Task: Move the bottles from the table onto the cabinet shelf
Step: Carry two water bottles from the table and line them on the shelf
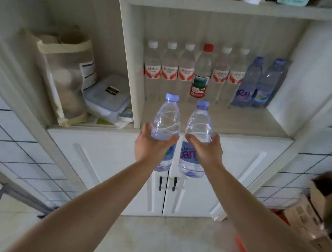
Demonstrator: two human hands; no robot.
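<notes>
My left hand [153, 144] grips a clear water bottle with a pale blue cap [166, 120] around its middle. Beside it, my right hand [205, 149] grips a matching bottle [199, 122]. Both bottles stand upright, side by side, in front of the open cabinet shelf [240, 121], just at its front edge. Along the back of that shelf stands a row of several bottles: white-capped ones with red labels [169, 71], a red-capped one [202, 73] and two blue ones [262, 85] at the right.
Left of the shelf divider [135, 64] sits a paper bag [66, 75] and a plastic lidded box [106, 100]. White cabinet doors with black handles [167, 183] are below. Cardboard boxes [312, 211] stand on the floor at right.
</notes>
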